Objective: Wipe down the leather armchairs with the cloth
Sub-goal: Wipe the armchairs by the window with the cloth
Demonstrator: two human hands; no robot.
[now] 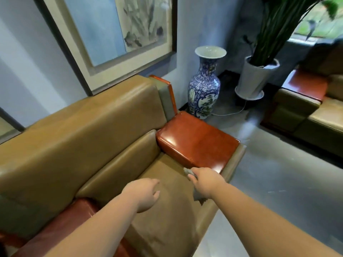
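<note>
The right hand point(205, 182) grips a small grey cloth point(189, 172) on the seat of the tan leather armchair point(104, 127), just beside its glossy red-brown wooden armrest point(196, 143). The left hand point(143, 193) hovers over the seat (fingers relaxed, holding nothing).

smooth tan leather armchair point(96, 127), glossy lacquered wood armrest point(196, 141)
</note>
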